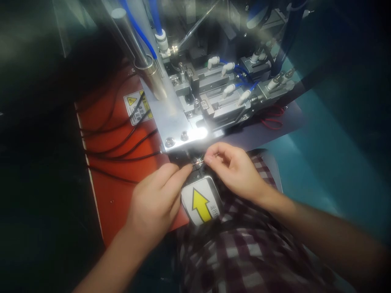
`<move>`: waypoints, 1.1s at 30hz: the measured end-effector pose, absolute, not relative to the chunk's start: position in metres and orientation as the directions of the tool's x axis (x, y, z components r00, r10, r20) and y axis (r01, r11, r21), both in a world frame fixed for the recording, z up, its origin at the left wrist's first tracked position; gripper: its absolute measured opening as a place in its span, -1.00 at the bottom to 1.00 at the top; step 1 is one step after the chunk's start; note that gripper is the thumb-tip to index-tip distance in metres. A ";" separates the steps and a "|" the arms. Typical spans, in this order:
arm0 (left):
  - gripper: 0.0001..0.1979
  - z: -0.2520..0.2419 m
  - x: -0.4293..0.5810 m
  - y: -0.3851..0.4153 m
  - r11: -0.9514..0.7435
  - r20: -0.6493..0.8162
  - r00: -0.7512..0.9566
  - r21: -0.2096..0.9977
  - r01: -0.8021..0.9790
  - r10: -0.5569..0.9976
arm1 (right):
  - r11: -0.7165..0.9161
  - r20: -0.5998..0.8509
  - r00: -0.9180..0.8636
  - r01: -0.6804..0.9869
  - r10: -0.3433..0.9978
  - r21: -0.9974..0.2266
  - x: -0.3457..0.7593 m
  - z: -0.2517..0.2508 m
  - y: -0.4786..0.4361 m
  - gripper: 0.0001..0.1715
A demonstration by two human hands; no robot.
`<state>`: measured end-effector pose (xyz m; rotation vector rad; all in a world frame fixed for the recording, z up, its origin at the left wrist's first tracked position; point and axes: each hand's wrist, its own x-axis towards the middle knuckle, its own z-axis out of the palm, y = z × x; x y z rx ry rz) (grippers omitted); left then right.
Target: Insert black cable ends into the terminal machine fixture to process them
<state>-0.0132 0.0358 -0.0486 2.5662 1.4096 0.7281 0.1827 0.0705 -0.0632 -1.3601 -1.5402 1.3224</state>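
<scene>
At the front edge of a metal machine plate (175, 122), both my hands come close together over a small, shiny metal part (198, 162). My left hand (159, 193) is closed, its fingertips at the left side of that part. Thumb and forefinger of my right hand (235, 167) are pinched at its right side. Glare and small size keep me from telling exactly what either pinch holds. Just below lies a white label (200, 203) with a yellow arrow pointing towards the machine.
Pneumatic cylinders (226, 89) with white fittings and blue tubes stand behind the plate. A steel post (134, 38) rises at the left. Black cables (122, 154) cross the orange base (122, 195), near a warning sticker (137, 108). Red wires (273, 121) lie at the right.
</scene>
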 end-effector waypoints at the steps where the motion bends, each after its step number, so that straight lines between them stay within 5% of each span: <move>1: -0.73 -0.049 -0.013 0.036 -0.558 0.349 0.450 0.330 0.762 0.822 | -0.063 -0.126 -0.216 0.275 0.968 -0.959 0.183 -0.063 0.070 -0.91; 14: -0.72 -0.048 -0.012 0.036 -0.560 0.349 0.451 0.339 0.756 0.821 | -0.078 -0.155 -0.201 0.347 0.967 -0.935 0.180 -0.059 0.071 -0.89; 20: -0.73 -0.047 -0.012 0.035 -0.557 0.349 0.449 0.335 0.760 0.822 | -0.284 -0.449 -0.266 0.484 0.853 -0.827 0.183 -0.043 0.086 -0.83; 26: -0.73 -0.048 -0.012 0.037 -0.564 0.340 0.462 0.334 0.755 0.819 | -0.022 -0.102 -0.168 0.421 0.981 -0.907 0.186 -0.046 0.076 -0.89; 33: -0.73 -0.048 -0.013 0.036 -0.556 0.341 0.453 0.335 0.761 0.824 | -0.007 -0.082 -0.198 0.352 0.977 -0.936 0.183 -0.052 0.074 -0.92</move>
